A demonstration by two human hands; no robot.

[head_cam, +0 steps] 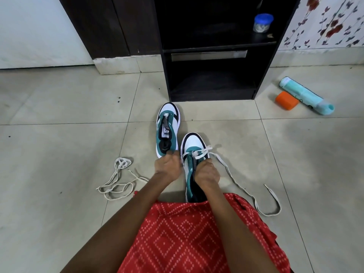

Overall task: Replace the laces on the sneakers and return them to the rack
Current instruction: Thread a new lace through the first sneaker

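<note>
Left hand (168, 166) fingers (173, 154) curled, clamped on the short end of the white lace (234, 180) at the left edge of the nearer sneaker (194, 146). The exact pinch is hidden behind the knuckles. Right hand (206, 172) fingers (205, 161) curled over the eyelet rows of the nearer sneaker, gripping its upper; can't tell whether they also trap the lace. Nearer sneaker: teal, white toe, black trim. It stands upright on the floor (59, 154) with its toe pointing away and its heel tucked against the red patterned garment (187, 233) in the person's lap. The white lace crosses only the lowest eyelets near the toe, and its long tail runs out right over the tiles, loops back and ends with the tip lying flat. Far sneaker (167, 131) is the same colours with no lace in it and its tongue exposed. It stands just beyond the left hand, its toe close to the base of the shoe rack (212, 95). Loose lace (118, 180), off-white and tangled, lies on the floor to the left, apart from both sneakers. The shoe rack is dark, with open shelves, and a blue-lidded jar (263, 22) sits on the upper shelf. To the right of the rack, on the floor, a teal bottle (305, 95) lies on its side and an orange container (286, 100) touches it. Floral wallpaper (334, 22) is at the top right.
</note>
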